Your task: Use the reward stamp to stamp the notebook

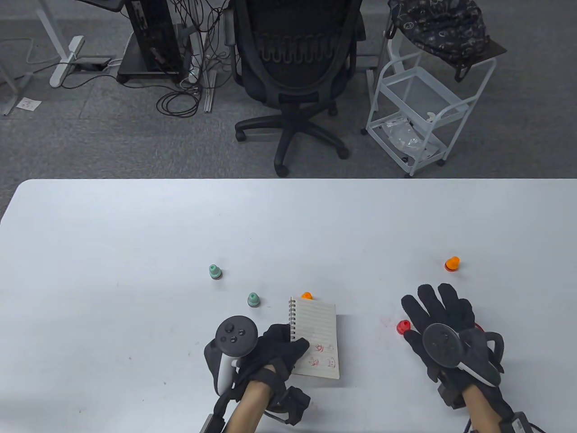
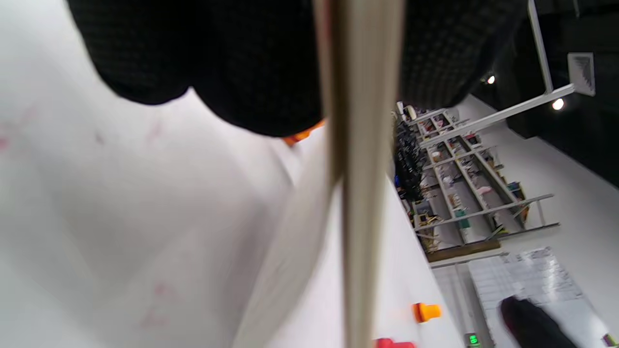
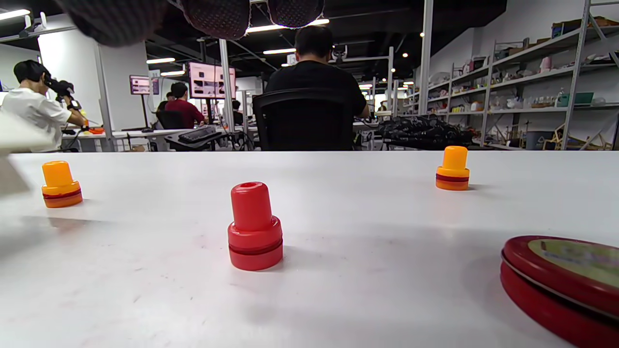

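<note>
Red plastic, one reward stamp [image 1: 404,326]: upright on the white table [image 1: 135,252], to the right of the notebook [image 1: 315,336] and well apart from it, just beside the thumb side of the right hand [image 1: 444,329]; not yet lifted. Notebook: spiral-bound, lined, open, with a few red stamped marks on the nearer part of the page; taken here as the landmark. Left hand [image 1: 270,356]: at the notebook's near left corner, fingers curled over the spiral edge and onto the page, thumb apparently under it since the left wrist view shows the sheets edge-on between gloved fingers, so it grips the notebook. Right hand: flat, fingers spread and straight, hovering or resting low over the table to the right of the notebook; holds nothing, and whether it touches the red stamp cannot be told. Step in hand, by judgement: notebook steadied, stamp about to be fetched; no fresh stamping under way. Next move calls for the right hand to close on the red stamp's narrow top, carry it left to a bare stretch of the page, and press straight down. Other stock: orange stamp [image 1: 306,296] touching or just behind the notebook's far edge; second orange stamp [image 1: 451,263] far right and beyond; two green stamps [image 1: 253,299] to the notebook's left and beyond; red round tin [image 3: 563,285] under the right hand, seen only in the right wrist view.
</note>
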